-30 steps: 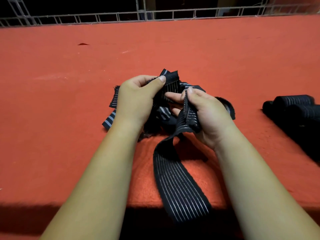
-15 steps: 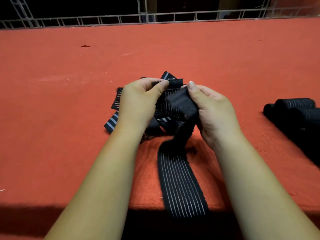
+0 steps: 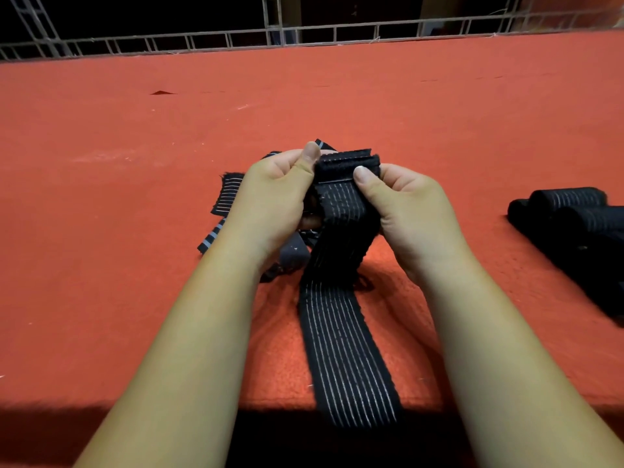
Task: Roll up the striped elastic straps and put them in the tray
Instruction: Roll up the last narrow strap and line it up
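Observation:
A black elastic strap with thin white stripes [image 3: 344,349] runs from my hands down over the table's front edge. Its top end is folded over between my thumbs. My left hand [image 3: 270,204] pinches that folded end from the left, and my right hand [image 3: 408,211] pinches it from the right. Behind and under my hands lies a loose pile of more striped straps [image 3: 226,197]. At the right edge, several rolled straps [image 3: 570,204] lie in a dark tray [image 3: 594,275], hard to make out.
The table is covered in red felt [image 3: 135,231]. A metal lattice rail [image 3: 304,35] runs along its far edge. A small dark scrap [image 3: 162,93] lies far back left.
Both hands have drawn the strap's end up and squared it, folding the tip over between the thumbs. The hanging part now lies straight instead of looped.

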